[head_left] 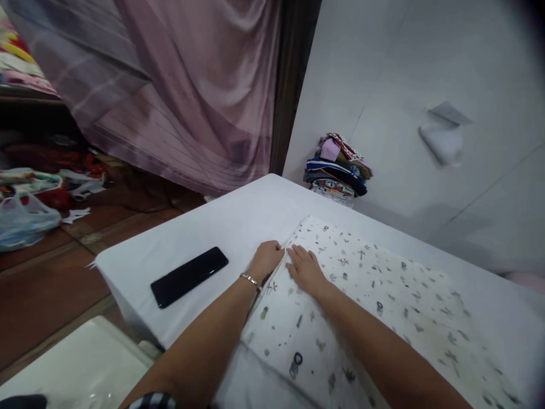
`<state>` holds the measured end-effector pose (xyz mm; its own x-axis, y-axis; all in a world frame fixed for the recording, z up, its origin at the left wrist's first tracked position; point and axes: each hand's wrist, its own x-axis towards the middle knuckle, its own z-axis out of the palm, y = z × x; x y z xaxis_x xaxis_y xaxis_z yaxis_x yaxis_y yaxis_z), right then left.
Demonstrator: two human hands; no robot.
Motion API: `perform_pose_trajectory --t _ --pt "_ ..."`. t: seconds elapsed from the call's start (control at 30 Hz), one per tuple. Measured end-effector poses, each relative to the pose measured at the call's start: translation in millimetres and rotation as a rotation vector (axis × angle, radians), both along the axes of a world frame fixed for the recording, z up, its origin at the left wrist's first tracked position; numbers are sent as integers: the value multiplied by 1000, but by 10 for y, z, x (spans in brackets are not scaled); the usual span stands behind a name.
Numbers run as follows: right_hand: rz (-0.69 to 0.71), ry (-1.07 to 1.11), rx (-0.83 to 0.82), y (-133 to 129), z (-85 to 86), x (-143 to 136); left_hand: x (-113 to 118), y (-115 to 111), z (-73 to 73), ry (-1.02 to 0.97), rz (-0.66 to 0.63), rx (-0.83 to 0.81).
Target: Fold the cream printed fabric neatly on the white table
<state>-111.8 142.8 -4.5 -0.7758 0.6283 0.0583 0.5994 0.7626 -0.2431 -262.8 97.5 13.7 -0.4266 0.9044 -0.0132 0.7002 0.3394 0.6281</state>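
Person at a white-covered table (238, 210), both bare hands on a printed cloth (353, 272), white with small scattered motifs, spread over the right part of the tabletop from the near side toward the far edge. Left hand (267, 258) sits at the cloth's left edge, fingers curled, thumb and fingertips clamped on the edge. Right hand (307, 271) is just beside it, palm down on the cloth, fingers reaching to the same edge; can't tell from here whether its fingertips pinch the fabric or only press on it. Hands are close together, small gap between. Cloth looks mostly flat, its near part sloping down toward the person, some of it behind the right forearm. Bracelet (250, 279) on left wrist, checked sleeve (153, 401) low on that arm. Black phone (189, 277) lies flat on the table, left of the left hand, not touching it. Past the far table edge, a stack of folded clothes (338, 170) by the pale wall (383, 68); its base is hidden. Papers (443, 142) on the wall, blurred. Pinkish curtain (204, 85) hangs behind the table. Plastic bag (25, 221) on the tiled floor (38, 295), far left; pale seat-like thing (80, 358) near left.
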Motion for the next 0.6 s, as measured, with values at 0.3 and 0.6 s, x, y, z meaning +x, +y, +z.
perform_pose_trajectory --t 0.3,0.6 --pt "-40 165 -3 375 188 19 -49 8 1 0 -100 -8" --pt "37 10 41 536 226 -205 -15 15 -69 19 -67 9"
